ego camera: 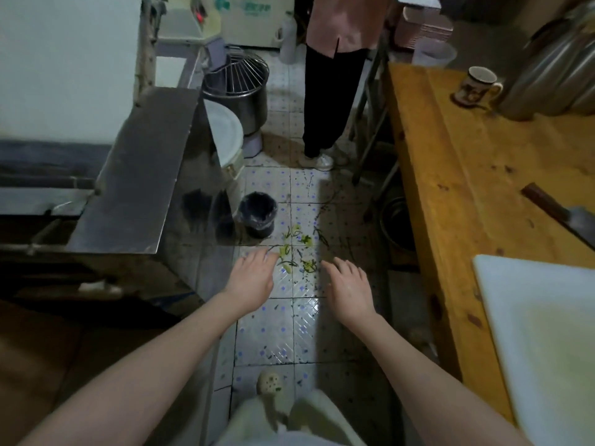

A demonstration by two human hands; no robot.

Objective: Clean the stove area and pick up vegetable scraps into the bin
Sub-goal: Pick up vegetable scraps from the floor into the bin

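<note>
Green and yellow vegetable scraps [297, 252] lie scattered on the tiled floor [273, 323]. A small black bin [257, 214] lined with a bag stands just beyond them, beside the steel stove counter [138, 175]. My left hand [252, 278] reaches down with fingers spread and relaxed, its fingertips at the left edge of the scraps. My right hand [349, 288] hovers to the right of the scraps, fingers loose, holding nothing. Both hands are empty.
A person in dark trousers [325, 101] stands in the aisle beyond the bin. A wooden table [483, 175] on the right carries a mug [478, 86], a cleaver [560, 214] and a white board [544, 336]. A steel mixer bowl [238, 88] stands at the back left.
</note>
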